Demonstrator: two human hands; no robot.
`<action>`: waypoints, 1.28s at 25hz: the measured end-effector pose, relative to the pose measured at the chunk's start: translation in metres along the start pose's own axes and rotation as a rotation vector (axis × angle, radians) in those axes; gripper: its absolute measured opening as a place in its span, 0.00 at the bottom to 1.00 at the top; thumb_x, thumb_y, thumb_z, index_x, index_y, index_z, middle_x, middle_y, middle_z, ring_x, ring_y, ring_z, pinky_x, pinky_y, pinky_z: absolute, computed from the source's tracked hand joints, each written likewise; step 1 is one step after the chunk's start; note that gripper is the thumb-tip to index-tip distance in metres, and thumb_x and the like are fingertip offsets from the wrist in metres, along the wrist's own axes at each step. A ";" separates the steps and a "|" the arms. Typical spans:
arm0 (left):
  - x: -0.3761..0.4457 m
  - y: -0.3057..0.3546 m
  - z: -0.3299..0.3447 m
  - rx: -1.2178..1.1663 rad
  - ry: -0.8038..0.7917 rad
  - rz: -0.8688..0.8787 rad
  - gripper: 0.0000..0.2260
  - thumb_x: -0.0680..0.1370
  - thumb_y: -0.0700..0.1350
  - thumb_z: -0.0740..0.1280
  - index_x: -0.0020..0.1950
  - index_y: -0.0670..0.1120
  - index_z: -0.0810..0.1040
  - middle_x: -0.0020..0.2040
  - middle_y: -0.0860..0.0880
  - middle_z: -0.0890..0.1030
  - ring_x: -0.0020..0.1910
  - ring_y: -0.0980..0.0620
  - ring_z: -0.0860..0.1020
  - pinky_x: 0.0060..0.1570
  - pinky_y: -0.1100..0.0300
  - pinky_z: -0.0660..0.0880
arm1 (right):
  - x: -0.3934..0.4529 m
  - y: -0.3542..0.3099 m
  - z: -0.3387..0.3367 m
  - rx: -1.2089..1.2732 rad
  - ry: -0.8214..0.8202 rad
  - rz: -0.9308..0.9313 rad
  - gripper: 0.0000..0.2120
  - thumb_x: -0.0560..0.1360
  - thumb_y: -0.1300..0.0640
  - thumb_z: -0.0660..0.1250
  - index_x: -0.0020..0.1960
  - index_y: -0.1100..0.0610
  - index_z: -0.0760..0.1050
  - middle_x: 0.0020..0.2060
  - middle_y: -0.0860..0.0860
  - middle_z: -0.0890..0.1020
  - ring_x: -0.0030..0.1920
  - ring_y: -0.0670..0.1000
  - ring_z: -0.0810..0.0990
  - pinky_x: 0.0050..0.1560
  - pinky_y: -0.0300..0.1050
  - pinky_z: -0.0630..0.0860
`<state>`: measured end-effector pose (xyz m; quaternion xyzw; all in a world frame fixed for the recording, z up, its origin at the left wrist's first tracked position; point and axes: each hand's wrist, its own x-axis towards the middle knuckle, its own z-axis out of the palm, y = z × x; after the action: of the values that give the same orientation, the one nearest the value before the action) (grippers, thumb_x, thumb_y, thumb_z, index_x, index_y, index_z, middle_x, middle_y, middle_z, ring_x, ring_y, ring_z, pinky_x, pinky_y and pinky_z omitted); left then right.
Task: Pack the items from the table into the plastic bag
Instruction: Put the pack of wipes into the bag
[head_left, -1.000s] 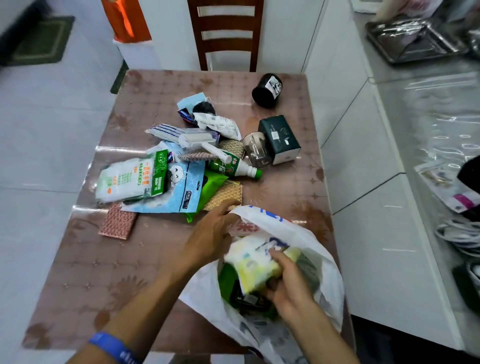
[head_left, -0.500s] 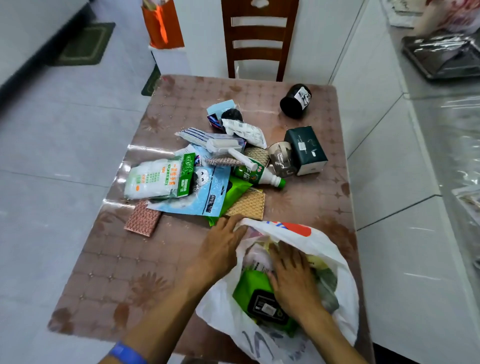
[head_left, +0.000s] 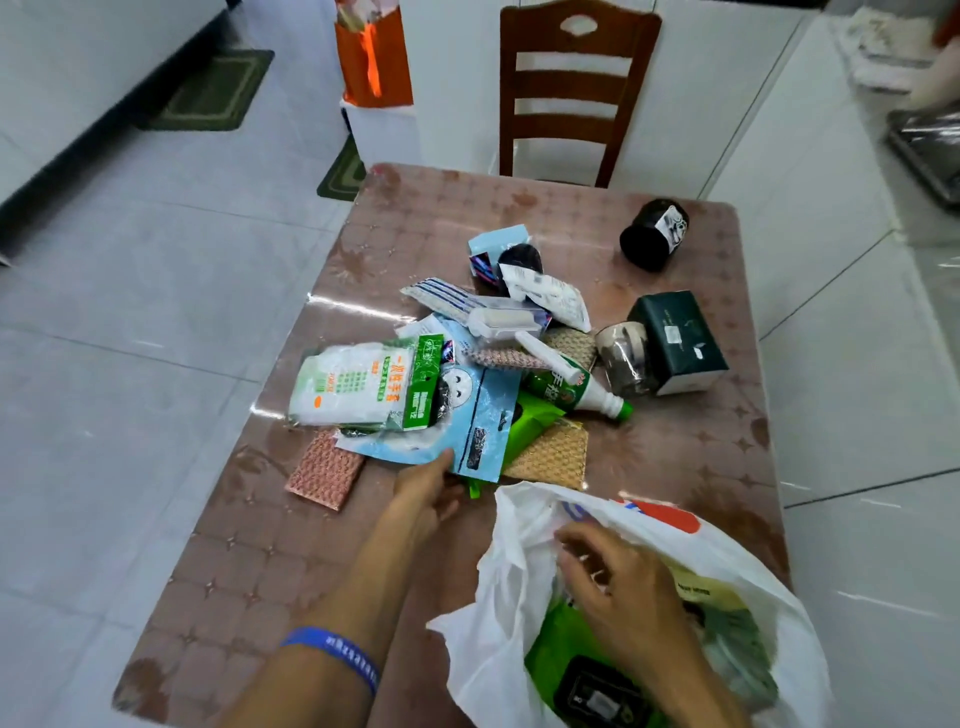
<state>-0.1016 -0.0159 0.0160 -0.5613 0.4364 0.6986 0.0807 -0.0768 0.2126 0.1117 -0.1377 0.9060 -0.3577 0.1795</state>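
White plastic bag (head_left: 511, 582): right hand (head_left: 618, 587) loosely curled inside; left hand (head_left: 426, 493) touches one blue pouch (head_left: 478, 415).

Home: dining table (head_left: 270, 561), chair (head_left: 574, 88), tiled floor (head_left: 130, 322)

Open tabletop (head_left: 249, 561) lies at the near left and along the far left edge, giving clear passage. A heap of packets (head_left: 415, 395) crowds the centre, with a green bottle (head_left: 576, 389), glass jar (head_left: 623, 364) and dark green box (head_left: 675, 340) packed close on its right. A black canister (head_left: 653, 235) stands apart at the far right. The white plastic bag (head_left: 519, 597) fills the near right corner
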 end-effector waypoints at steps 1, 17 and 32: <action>0.006 0.002 0.000 -0.027 0.031 0.039 0.14 0.76 0.46 0.69 0.56 0.38 0.79 0.39 0.44 0.82 0.33 0.48 0.77 0.33 0.57 0.74 | -0.004 0.005 0.001 0.019 -0.002 0.026 0.07 0.76 0.53 0.68 0.49 0.41 0.78 0.42 0.41 0.83 0.40 0.39 0.81 0.39 0.34 0.77; -0.194 -0.062 0.005 0.663 -0.479 1.131 0.08 0.70 0.57 0.71 0.42 0.55 0.84 0.44 0.63 0.84 0.46 0.62 0.81 0.47 0.59 0.78 | -0.015 0.050 -0.081 0.966 0.350 0.397 0.13 0.72 0.77 0.60 0.47 0.63 0.79 0.38 0.55 0.84 0.42 0.56 0.80 0.47 0.50 0.77; -0.132 -0.101 -0.001 1.338 -0.045 1.014 0.34 0.70 0.35 0.61 0.75 0.53 0.63 0.73 0.45 0.70 0.50 0.35 0.79 0.43 0.49 0.77 | -0.062 0.125 0.019 -0.736 -0.295 -0.147 0.34 0.67 0.31 0.58 0.69 0.43 0.69 0.66 0.47 0.77 0.64 0.56 0.77 0.58 0.66 0.73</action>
<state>0.0065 0.0943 0.0763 -0.1169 0.9563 0.2551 0.0816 -0.0281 0.3130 0.0259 -0.3073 0.9258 0.0026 0.2204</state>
